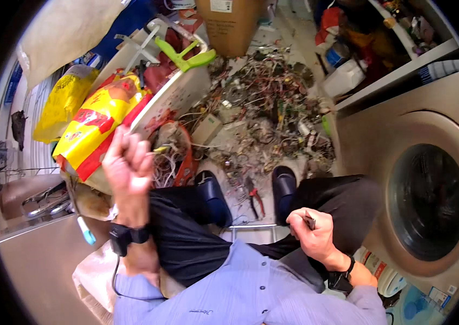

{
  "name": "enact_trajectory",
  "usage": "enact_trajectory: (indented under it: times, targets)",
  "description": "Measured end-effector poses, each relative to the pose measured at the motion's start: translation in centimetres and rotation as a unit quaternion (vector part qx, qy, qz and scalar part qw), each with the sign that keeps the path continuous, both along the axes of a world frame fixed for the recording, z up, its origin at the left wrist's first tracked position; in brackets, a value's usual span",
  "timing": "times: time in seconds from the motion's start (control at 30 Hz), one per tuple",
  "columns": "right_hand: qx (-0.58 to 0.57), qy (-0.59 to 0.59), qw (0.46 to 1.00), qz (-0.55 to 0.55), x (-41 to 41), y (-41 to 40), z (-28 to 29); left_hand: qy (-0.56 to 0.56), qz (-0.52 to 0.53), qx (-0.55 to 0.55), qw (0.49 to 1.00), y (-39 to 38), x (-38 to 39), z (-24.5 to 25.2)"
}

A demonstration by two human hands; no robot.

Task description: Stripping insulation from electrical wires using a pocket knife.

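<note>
My left hand is raised over my left thigh, in front of a yellow and red plastic bag; its fingers are curled, and blur hides whether anything is between them. Over my right thigh, my right hand is closed around a small dark flat piece, whose tip sticks out by the thumb; I cannot tell what it is. On the floor between my slippers lie pliers with red and black handles. Past them spreads a heap of wires and electronic scrap.
An orange-rimmed basket with pale cables stands by my left foot. A cardboard box stands behind the heap. A front-loading washing machine is on the right. A green and white plastic frame rests on a white container at the upper left.
</note>
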State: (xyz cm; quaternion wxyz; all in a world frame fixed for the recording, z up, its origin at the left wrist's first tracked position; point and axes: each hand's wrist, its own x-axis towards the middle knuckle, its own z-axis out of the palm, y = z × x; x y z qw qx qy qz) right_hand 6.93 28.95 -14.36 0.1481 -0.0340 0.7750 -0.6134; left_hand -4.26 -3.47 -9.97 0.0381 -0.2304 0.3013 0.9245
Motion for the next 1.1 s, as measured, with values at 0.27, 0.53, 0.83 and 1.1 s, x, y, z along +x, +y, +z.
enact_trajectory:
  times: [0.27, 0.53, 0.83, 1.1]
  targets:
    - [-0.126, -0.092, 0.973, -0.169, -2.5, 0.6, 0.1, 0.081, -0.067, 0.134, 0.985, 0.6, 0.3, -1.5]
    - [-0.165, -0.098, 0.959, -0.208, -4.9, -1.3, -0.8, 0.096, -0.163, -0.056, 0.980, 3.2, 3.6, -1.7]
    - [-0.005, 0.083, 0.996, 0.019, -9.4, -12.9, 7.6, 0.259, -0.445, -0.586, 0.626, 10.3, 10.7, -7.8]
    - [0.064, 0.086, 0.994, 0.030, -9.4, -9.7, 7.0, 0.161, -0.267, -0.277, 0.909, 7.9, 6.3, -5.9]
